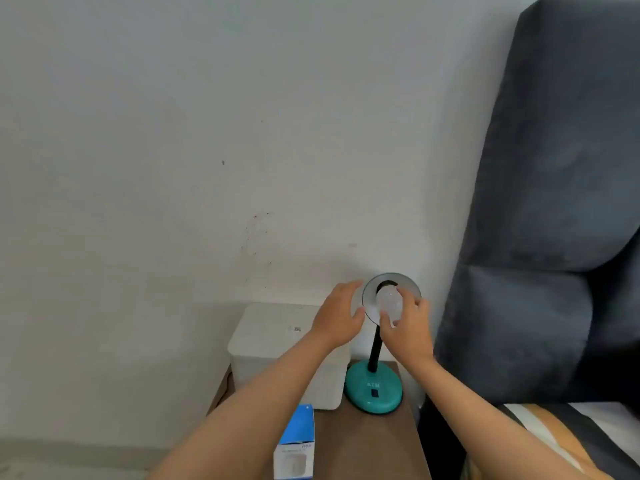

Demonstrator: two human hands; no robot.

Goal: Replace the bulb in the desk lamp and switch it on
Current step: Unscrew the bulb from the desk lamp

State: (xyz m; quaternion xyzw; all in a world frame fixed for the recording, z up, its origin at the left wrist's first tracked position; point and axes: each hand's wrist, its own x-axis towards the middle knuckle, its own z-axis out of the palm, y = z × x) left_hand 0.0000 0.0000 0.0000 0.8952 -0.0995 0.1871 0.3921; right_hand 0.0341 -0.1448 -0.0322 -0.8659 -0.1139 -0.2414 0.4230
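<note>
A white lidded box point(277, 344) is sitting at the far left corner of the brown table point(367, 441), close against the pale wall point(207, 133). Nearer the front, at the left edge of the table, a blue and white bulb carton point(295, 445) is standing upright, its lower end running out of view. The left hand point(341, 315) is reaching in over the box, its fingers curving around the left rim of the lamp shade point(412, 284) and its thumb lying against the rim's lower left, so it is steadying the shade in a loose half-closed hold. The desk lamp's teal round base point(374, 391) is resting at the far right corner of the table, just beside the box, and its black neck point(375, 351) is rising from that base up to the shade, which is tilting its open face toward the camera. In the middle of the shade, the white bulb point(389, 299) is sitting at the dark socket opening; whether it is fully seated is not clear. The right hand point(408, 327) is gripping the bulb from the lower right, fingers and thumb curled closely around its globe. To the right of the table, a dark grey upholstered headboard point(554, 202) is standing against the wall, and striped bedding point(568, 438) is showing at the lower right.
</note>
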